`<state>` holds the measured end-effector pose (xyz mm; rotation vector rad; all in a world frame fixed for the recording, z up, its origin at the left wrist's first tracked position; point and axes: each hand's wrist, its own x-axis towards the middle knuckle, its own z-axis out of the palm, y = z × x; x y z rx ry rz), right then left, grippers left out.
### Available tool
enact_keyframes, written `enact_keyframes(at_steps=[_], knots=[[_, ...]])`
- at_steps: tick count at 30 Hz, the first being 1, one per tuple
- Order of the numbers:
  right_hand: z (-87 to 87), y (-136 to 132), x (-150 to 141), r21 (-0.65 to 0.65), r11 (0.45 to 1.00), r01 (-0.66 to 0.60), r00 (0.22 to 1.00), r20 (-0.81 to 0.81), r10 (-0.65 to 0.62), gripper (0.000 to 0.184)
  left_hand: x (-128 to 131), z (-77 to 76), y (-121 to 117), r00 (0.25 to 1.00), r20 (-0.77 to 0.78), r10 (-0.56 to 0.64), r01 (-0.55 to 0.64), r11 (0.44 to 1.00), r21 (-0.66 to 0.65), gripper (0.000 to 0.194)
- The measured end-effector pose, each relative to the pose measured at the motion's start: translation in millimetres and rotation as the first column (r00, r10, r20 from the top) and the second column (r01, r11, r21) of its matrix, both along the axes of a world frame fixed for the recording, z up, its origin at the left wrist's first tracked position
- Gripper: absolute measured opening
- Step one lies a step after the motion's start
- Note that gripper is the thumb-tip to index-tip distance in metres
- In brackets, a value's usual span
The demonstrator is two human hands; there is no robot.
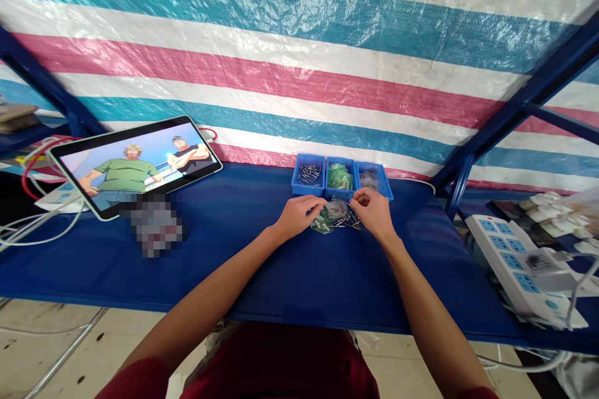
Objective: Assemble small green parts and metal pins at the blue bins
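Note:
A small pile lies on the blue table between my hands: green packets [322, 222], a clear plastic bag [337, 207] and loose metal screws or pins [350, 219]. My left hand [299, 217] is at the pile's left side, fingers curled and closed by the green packets; what they hold, if anything, is hidden. On the right, my right hand [375, 212] pinches thumb and fingers together beside the metal pieces, and I cannot make out what is in the pinch. Just behind stand three blue bins: one with metal pieces [309, 175], one with green packets [340, 176], one with clear bags [369, 181].
A tablet [140, 165] playing a cartoon leans at the left, near white cables [42, 234] and a blurred-out item [156, 226]. At the right lies a white power strip [508, 249] with plugs. Blue frame bars [496, 118] and a striped sheet [299, 75] bound the table.

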<state>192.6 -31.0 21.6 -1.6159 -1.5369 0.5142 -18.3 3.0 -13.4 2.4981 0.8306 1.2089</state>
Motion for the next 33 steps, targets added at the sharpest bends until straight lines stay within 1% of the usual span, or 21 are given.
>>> enact_keyframes(at_steps=[1, 2, 3, 5, 7, 8, 11, 14, 16, 19, 22, 24, 25, 26, 27, 29, 31, 33], knots=[[-0.5, 0, -1, -0.007, 1.0, -0.009, 0.994, -0.113, 0.008, 0.007, 1, -0.5, 0, 1.0, 0.011, 0.002, -0.002, 1.0, -0.019, 0.024], [-0.9, 0, -3, -0.019, 0.999, -0.03, 0.971, -0.237, 0.025, 0.008, 3, -0.7, -1, 1.0, 0.025, 0.005, -0.004, 0.999, -0.044, 0.024], [-1.2, 0, -5, -0.031, 0.998, -0.063, 0.932, -0.359, 0.048, 0.01, 4, -0.7, -2, 0.999, 0.041, 0.005, -0.002, 0.997, -0.073, 0.024], [-1.5, 0, -8, -0.045, 0.99, -0.133, 0.825, -0.558, 0.086, 0.017, 7, -0.2, -4, 0.996, 0.089, -0.004, 0.016, 0.99, -0.139, 0.024], [-1.4, -1, -12, -0.056, 0.981, -0.187, 0.734, -0.671, 0.102, 0.024, 10, 0.6, -5, 0.987, 0.162, -0.021, 0.054, 0.979, -0.199, 0.027], [-1.3, -1, -13, -0.063, 0.976, -0.21, 0.705, -0.702, 0.107, 0.027, 11, 1.0, -6, 0.979, 0.201, -0.021, 0.067, 0.972, -0.225, 0.027], [-2.1, -1, -16, -0.062, 0.965, -0.255, 0.666, -0.735, 0.128, 0.029, 13, 1.3, -7, 0.954, 0.298, 0.037, 0.061, 0.948, -0.313, 0.024], [-4.4, -1, -17, -0.045, 0.96, -0.276, 0.672, -0.724, 0.159, 0.028, 14, 1.0, -7, 0.924, 0.369, 0.105, 0.064, 0.905, -0.42, 0.024], [-6.2, -1, -18, -0.053, 0.956, -0.29, 0.686, -0.707, 0.169, 0.028, 14, 0.8, -6, 0.896, 0.424, 0.134, 0.099, 0.869, -0.484, 0.026], [-8.0, -1, -20, -0.062, 0.951, -0.302, 0.715, -0.675, 0.183, 0.03, 14, 0.3, -5, 0.849, 0.506, 0.152, 0.188, 0.808, -0.558, 0.027], [-8.5, -1, -21, -0.058, 0.951, -0.304, 0.746, -0.635, 0.2, 0.033, 15, -1.7, -4, 0.821, 0.546, 0.165, 0.263, 0.741, -0.618, 0.029], [-8.9, -1, -21, -0.072, 0.949, -0.307, 0.776, -0.596, 0.206, 0.035, 16, -3.4, -3, 0.815, 0.552, 0.175, 0.282, 0.712, -0.643, 0.029], [-9.5, -1, -21, -0.082, 0.947, -0.312, 0.792, -0.573, 0.211, 0.037, 16, -4.0, -2, 0.817, 0.549, 0.177, 0.282, 0.708, -0.647, 0.029], [-10.4, -1, -20, -0.092, 0.943, -0.319, 0.807, -0.548, 0.219, 0.038, 17, -4.3, -3, 0.82, 0.545, 0.176, 0.274, 0.715, -0.643, 0.029], [-11.5, 0, -20, -0.099, 0.94, -0.325, 0.822, -0.522, 0.229, 0.039, 17, -4.2, -3, 0.823, 0.541, 0.174, 0.258, 0.734, -0.629, 0.029], [-14.3, 1, -18, -0.101, 0.944, -0.315, 0.85, -0.472, 0.233, 0.043, 17, -2.9, -5, 0.836, 0.527, 0.152, 0.215, 0.793, -0.57, 0.027], [-16.8, 3, -17, -0.087, 0.957, -0.275, 0.876, -0.432, 0.213, 0.044, 16, -0.8, -8, 0.87, 0.484, 0.097, 0.177, 0.854, -0.49, 0.023], [-18.1, 4, -15, -0.069, 0.97, -0.234, 0.895, -0.404, 0.187, 0.042, 15, 1.0, -11, 0.921, 0.387, 0.035, 0.134, 0.906, -0.401, 0.019]])
